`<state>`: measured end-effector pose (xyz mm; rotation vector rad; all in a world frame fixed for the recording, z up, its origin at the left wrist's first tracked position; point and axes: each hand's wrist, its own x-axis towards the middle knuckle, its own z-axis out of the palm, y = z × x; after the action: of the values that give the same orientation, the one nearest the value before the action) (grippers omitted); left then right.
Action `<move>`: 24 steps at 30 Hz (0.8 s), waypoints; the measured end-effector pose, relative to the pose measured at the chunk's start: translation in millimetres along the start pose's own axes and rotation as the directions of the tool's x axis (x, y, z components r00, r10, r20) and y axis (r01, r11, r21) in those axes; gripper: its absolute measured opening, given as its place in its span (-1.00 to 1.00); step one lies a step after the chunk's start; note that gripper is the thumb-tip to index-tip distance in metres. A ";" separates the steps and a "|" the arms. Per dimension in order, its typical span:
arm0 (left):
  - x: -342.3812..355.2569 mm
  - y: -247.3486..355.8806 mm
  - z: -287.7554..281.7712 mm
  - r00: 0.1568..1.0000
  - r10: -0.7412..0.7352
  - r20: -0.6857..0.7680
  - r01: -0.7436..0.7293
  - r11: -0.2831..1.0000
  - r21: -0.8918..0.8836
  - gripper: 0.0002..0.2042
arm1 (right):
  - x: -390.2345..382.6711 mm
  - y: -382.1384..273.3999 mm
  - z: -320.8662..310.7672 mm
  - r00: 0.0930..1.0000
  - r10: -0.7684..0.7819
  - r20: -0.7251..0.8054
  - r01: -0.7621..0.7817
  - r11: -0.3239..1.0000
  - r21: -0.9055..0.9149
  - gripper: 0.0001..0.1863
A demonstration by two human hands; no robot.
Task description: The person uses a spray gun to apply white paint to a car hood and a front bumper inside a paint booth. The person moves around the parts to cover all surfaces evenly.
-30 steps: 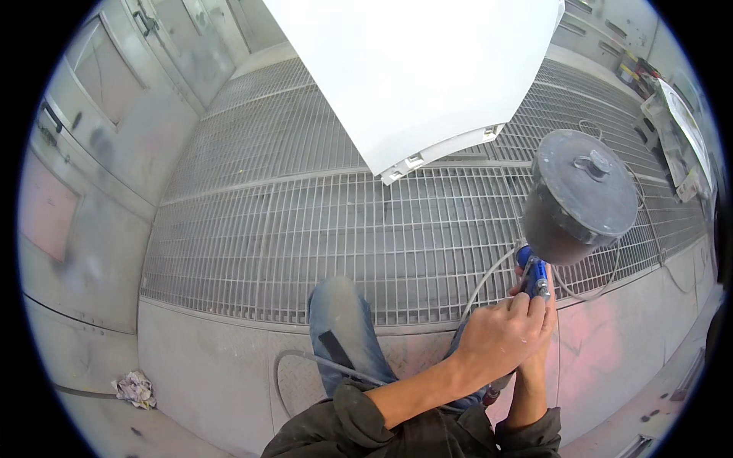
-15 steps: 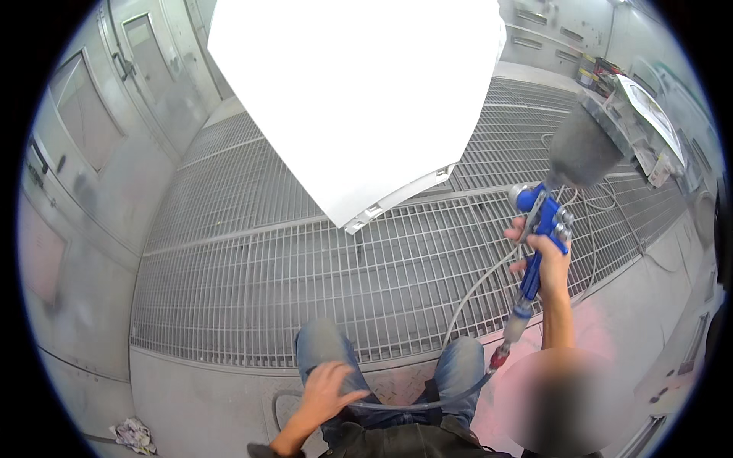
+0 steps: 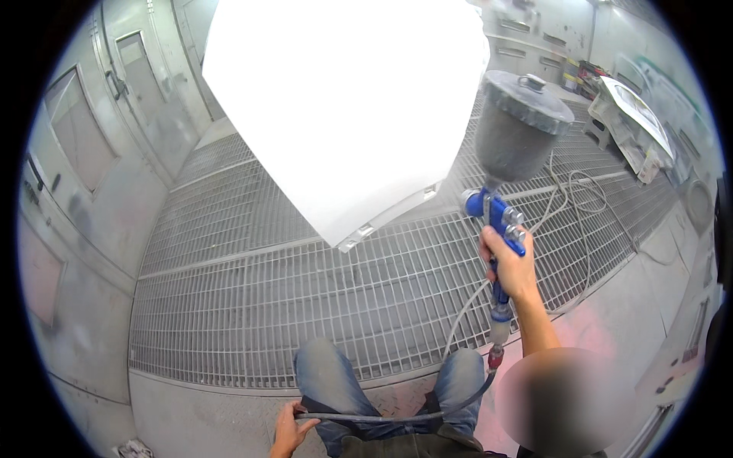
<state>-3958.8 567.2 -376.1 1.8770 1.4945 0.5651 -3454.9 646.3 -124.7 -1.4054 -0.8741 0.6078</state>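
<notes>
My right hand (image 3: pixel 511 262) is wrapped round the handle of a blue spray gun (image 3: pixel 501 221). A dark grey, lidded paint cup (image 3: pixel 519 130) stands on top of the gun. From the red coupling (image 3: pixel 495 357) under the handle, a dark air hose (image 3: pixel 397 419) curves left across my thighs. My left hand (image 3: pixel 290 429) pinches that hose near my left thigh. Ahead of the gun, to its left, hangs a large white panel (image 3: pixel 343 114), very bright, with small cut-outs along its lower edge. The gun's nozzle is apart from the panel.
A metal floor grating (image 3: pixel 252 305) lies under the panel. Booth doors (image 3: pixel 114 114) line the left wall. Coiled hose (image 3: pixel 584 195) lies on the grating at right, near another white part on a stand (image 3: pixel 637 114). A crumpled cloth (image 3: pixel 134 449) is at lower left.
My left hand has moved down and left and closed on the air hose. The spray gun has moved left, nearer the panel, and its cup stands more upright. My right fingers have closed round the handle.
</notes>
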 end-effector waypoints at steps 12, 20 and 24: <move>-26.4 -35.4 -17.7 0.927 -0.206 -0.313 0.200 0.978 -0.051 -0.72 | -44.8 -8.4 117.9 0.881 -0.007 0.473 0.005 1.000 0.007 -0.31; -24.2 -18.1 -33.7 0.899 -0.173 -0.403 0.194 0.981 0.012 -0.72 | -29.5 -22.8 127.8 0.896 -0.087 0.436 -0.005 0.979 0.204 -0.74; -8.4 -1.4 -30.9 0.915 -0.132 -0.381 0.156 0.987 0.033 -0.70 | -17.3 -31.7 84.0 0.948 -0.025 0.318 -0.036 0.982 0.184 -0.77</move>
<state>-3983.3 566.3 -355.3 1.7512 1.9004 0.8561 -3537.3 677.6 -100.3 -1.1558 -1.0391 0.9164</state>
